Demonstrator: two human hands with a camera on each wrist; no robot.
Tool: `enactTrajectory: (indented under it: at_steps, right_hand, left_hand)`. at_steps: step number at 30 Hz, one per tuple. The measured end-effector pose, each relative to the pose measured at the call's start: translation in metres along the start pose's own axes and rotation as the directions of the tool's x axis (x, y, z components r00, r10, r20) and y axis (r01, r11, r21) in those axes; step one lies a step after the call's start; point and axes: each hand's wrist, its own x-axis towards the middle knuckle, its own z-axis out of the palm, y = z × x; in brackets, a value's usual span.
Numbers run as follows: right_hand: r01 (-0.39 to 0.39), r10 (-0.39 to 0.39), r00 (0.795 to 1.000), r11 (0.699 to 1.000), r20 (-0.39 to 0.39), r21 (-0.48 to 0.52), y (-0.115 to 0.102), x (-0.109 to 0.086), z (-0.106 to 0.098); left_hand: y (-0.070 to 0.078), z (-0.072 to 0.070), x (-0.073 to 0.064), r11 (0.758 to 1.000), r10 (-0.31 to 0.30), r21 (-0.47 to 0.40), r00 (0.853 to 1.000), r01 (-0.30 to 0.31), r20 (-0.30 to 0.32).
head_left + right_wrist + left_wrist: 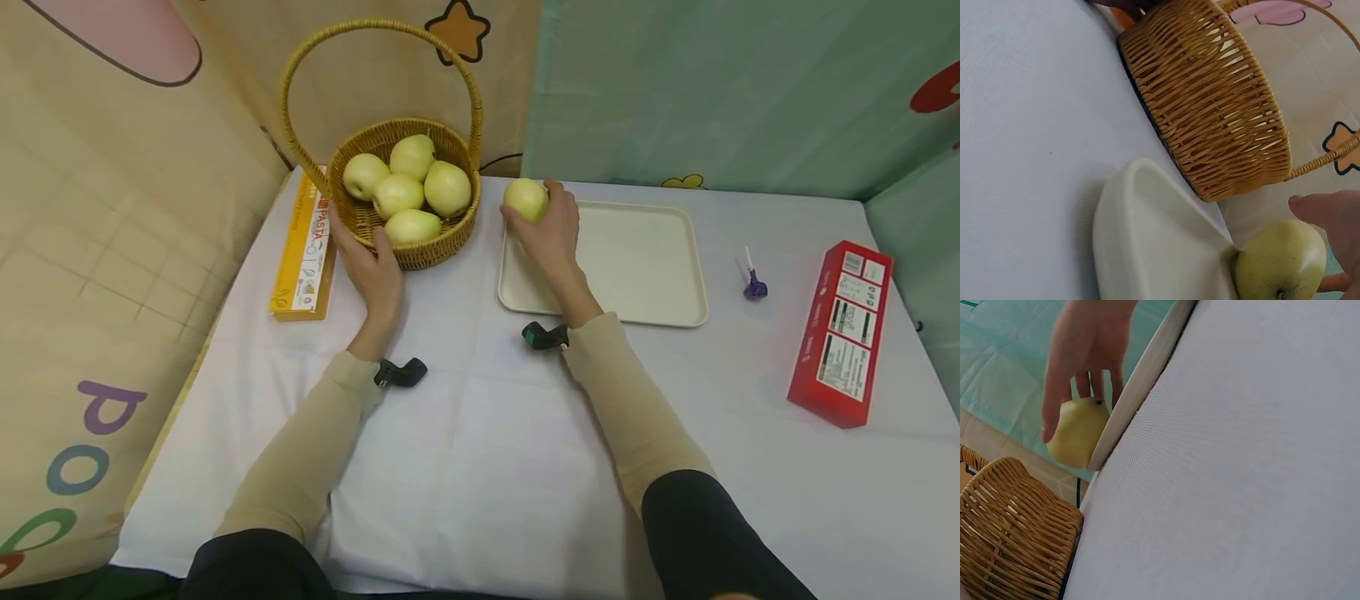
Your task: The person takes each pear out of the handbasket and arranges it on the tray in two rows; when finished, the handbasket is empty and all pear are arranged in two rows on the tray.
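My left hand [372, 271] grips the near left side of a wicker basket [442, 252] with a tall arched handle. Several pale yellow-green pears [398, 195] lie in the basket. At the far left corner of a cream rectangular tray [637, 258], my right hand [551, 237] holds one pear [525, 198] between thumb and fingers. In the left wrist view this pear [1079, 432] sits low against the tray's rim [1138, 387]. The right wrist view shows the pear [1282, 259] over the tray's end, with the thumb stretched out above it.
A yellow pasta box [302, 258] lies left of the basket, partly behind the left hand. Right of the tray are a purple-wrapped lollipop [755, 287] and a red box [842, 333]. Printed curtains [712, 92] hang behind the white-covered table [465, 433].
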Motion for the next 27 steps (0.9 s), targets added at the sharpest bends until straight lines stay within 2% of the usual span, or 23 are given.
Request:
enactTrajectory:
  at_steps: [3, 7, 10, 15, 18, 23, 25, 27]
  right_hand:
    - [0.030, -0.030, 1.000, 1.000, -0.006, -0.007, -0.005, 0.001, -0.002]
    - [0.107, -0.106, 0.993, 0.994, -0.055, 0.013, -0.017, 0.001, -0.005]
    - [0.189, -0.185, 0.979, 0.981, -0.082, 0.039, -0.029, -0.001, -0.006]
    - [0.324, -0.317, 0.944, 0.942, -0.091, 0.088, -0.044, -0.003, -0.004]
    - [0.352, -0.348, 0.936, 0.931, -0.060, 0.100, -0.048, -0.004, -0.004]
    - [0.317, -0.324, 0.944, 0.943, 0.058, 0.100, -0.051, -0.010, -0.002]
    - [0.338, -0.347, 0.933, 0.936, 0.095, 0.099, -0.052, -0.013, 0.001]
    - [0.384, -0.392, 0.912, 0.920, 0.124, 0.081, -0.056, -0.015, 0.006]
  left_hand:
    - [-0.001, 0.000, -0.001, 1.000, -0.002, 0.003, 1.000, 0.002, 0.002]
    - [-0.001, 0.000, -0.001, 1.000, 0.002, 0.012, 1.000, -0.002, 0.014]
    - [-0.001, -0.001, 0.000, 1.000, 0.004, 0.016, 1.000, -0.005, 0.018]
    - [0.002, -0.001, 0.002, 1.000, -0.007, 0.004, 1.000, 0.007, 0.019]
    - [0.002, -0.001, 0.003, 1.000, -0.008, -0.004, 1.000, 0.008, 0.017]
    - [0.000, 0.000, 0.000, 1.000, 0.004, 0.008, 1.000, -0.004, 0.008]
    - [0.000, -0.001, -0.001, 1.000, 0.010, 0.012, 1.000, -0.010, 0.002]
    - [0.000, -0.002, 0.001, 1.000, 0.012, 0.012, 1.000, -0.012, -0.003]
